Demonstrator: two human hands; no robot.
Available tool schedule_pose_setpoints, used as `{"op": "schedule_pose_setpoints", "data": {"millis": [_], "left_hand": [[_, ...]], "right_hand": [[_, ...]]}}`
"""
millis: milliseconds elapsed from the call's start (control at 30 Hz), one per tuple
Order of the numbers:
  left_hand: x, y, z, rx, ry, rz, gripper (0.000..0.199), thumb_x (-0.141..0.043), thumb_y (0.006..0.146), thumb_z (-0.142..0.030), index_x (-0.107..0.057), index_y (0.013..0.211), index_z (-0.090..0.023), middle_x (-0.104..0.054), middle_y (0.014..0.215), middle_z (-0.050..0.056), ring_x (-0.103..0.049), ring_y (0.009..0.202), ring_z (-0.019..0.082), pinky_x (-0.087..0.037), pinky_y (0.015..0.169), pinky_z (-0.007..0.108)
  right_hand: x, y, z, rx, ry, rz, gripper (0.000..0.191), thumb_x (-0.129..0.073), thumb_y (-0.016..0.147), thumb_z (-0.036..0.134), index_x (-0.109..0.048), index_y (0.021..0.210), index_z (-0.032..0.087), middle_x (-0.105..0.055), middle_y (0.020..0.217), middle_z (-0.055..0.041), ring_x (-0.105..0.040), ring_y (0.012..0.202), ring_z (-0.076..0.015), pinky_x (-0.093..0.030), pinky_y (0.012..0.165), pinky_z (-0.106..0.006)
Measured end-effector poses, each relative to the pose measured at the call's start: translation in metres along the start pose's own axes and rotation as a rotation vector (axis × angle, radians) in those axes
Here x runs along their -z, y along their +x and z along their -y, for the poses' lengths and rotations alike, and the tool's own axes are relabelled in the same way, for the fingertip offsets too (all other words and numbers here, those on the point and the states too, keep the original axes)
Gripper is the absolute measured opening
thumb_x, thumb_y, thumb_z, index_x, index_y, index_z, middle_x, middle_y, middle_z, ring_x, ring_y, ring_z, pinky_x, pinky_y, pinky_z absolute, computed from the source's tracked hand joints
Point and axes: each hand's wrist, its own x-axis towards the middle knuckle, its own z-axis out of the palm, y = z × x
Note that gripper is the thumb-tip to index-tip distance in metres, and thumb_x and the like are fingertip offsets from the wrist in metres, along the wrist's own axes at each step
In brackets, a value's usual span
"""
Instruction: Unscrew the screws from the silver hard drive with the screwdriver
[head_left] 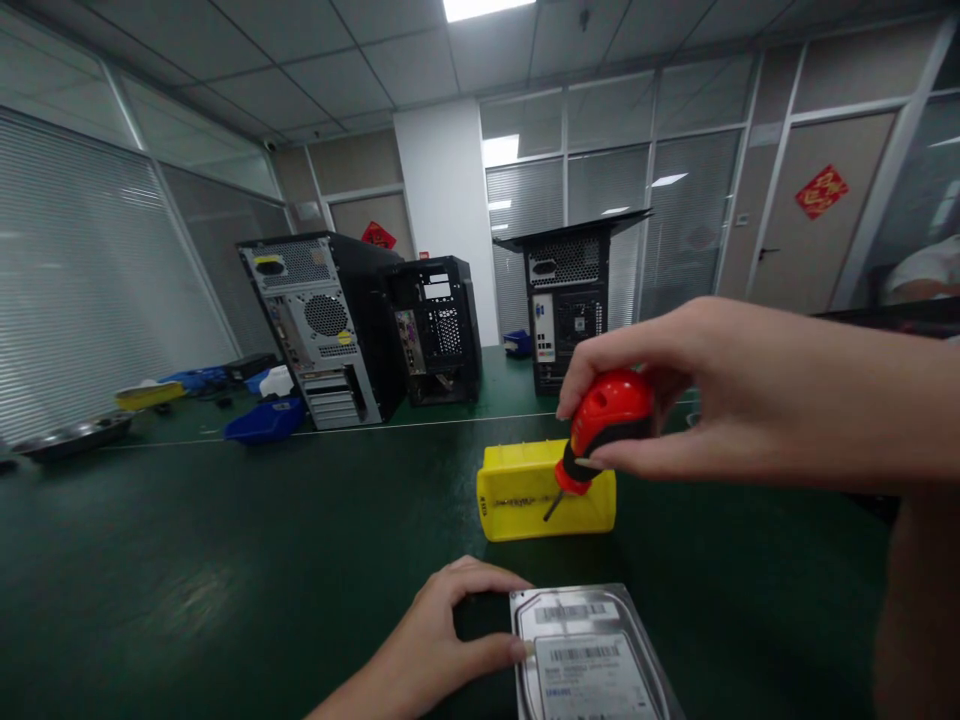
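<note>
My right hand [660,390] is closed round the red and black handle of a short screwdriver [611,415]. Its tip points down and to the left, in front of a yellow plastic bin [499,520] with small dark pieces, perhaps screws, inside. Whether the tip touches anything in the bin I cannot tell. Nearer to me, a silver hard drive [585,650] lies label up on the green table, cut off by the lower edge of the view. My left hand [457,630] grips the drive's left side, thumb on its top face and fingers at the far corner.
Computer cases stand at the back: a large tower [322,320], an open black case [442,330] and another tower [570,310] with a panel on top. A blue bin [266,420] and a metal tray [71,437] are at left. Someone's sleeve [930,265] shows far right.
</note>
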Motion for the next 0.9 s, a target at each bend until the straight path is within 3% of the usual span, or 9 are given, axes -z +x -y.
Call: {"op": "schedule_pose_setpoints", "data": {"millis": [67, 200, 367, 900], "left_hand": [[-0.001, 0.0, -0.001, 0.006, 0.0, 0.003, 0.046, -0.079, 0.075, -0.05, -0.072, 0.113, -0.026, -0.069, 0.115, 0.005, -0.061, 0.109, 0.027, -0.043, 0.1, 0.04], [-0.003, 0.0, -0.001, 0.003, -0.002, 0.0, 0.045, -0.079, 0.074, -0.051, -0.073, 0.112, -0.026, -0.07, 0.114, 0.005, -0.061, 0.109, 0.027, -0.043, 0.1, 0.04], [-0.002, 0.001, -0.002, 0.014, 0.006, -0.002, 0.045, -0.078, 0.076, -0.05, -0.073, 0.113, -0.026, -0.07, 0.115, 0.005, -0.061, 0.109, 0.027, -0.042, 0.1, 0.04], [-0.001, 0.0, -0.004, 0.019, -0.012, 0.008, 0.045, -0.078, 0.076, -0.049, -0.073, 0.113, -0.026, -0.069, 0.115, 0.004, -0.061, 0.11, 0.026, -0.043, 0.101, 0.039]], "right_hand": [[-0.009, 0.005, 0.003, -0.007, -0.031, 0.041, 0.022, -0.074, 0.072, 0.039, -0.069, 0.087, 0.024, -0.066, 0.076, -0.0029, -0.059, 0.057, -0.0172, -0.046, 0.042, -0.03], [-0.024, 0.018, 0.004, -0.001, -0.144, 0.108, 0.018, -0.071, 0.073, 0.031, -0.062, 0.087, 0.024, -0.064, 0.081, -0.0012, -0.057, 0.068, -0.0186, -0.04, 0.053, -0.03], [-0.036, 0.035, -0.006, 0.052, -0.115, 0.217, 0.024, -0.069, 0.076, 0.036, -0.061, 0.095, 0.024, -0.064, 0.09, -0.0023, -0.057, 0.079, -0.0213, -0.038, 0.061, -0.031], [-0.036, 0.038, -0.012, 0.007, -0.102, 0.241, 0.025, -0.068, 0.078, 0.038, -0.061, 0.097, 0.024, -0.065, 0.095, -0.0034, -0.058, 0.083, -0.0231, -0.041, 0.064, -0.033]]}}
